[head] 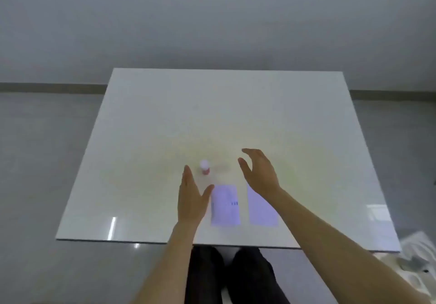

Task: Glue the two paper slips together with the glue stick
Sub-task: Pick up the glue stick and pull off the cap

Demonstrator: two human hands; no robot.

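Observation:
A small glue stick (204,167) with a white cap and a pink body stands upright on the white table (151,138). Two pale paper slips lie side by side nearer to me: the left slip (225,205) carries a small dark print, and the right slip (262,209) is partly covered by my right wrist. My left hand (192,197) hovers open just left of the left slip, fingers pointing toward the glue stick. My right hand (259,171) hovers open to the right of the glue stick, fingers curved, holding nothing.
The table's near edge (165,242) runs just above my dark trouser legs (231,277). Grey floor surrounds the table. White items (415,259) lie on the floor at the lower right.

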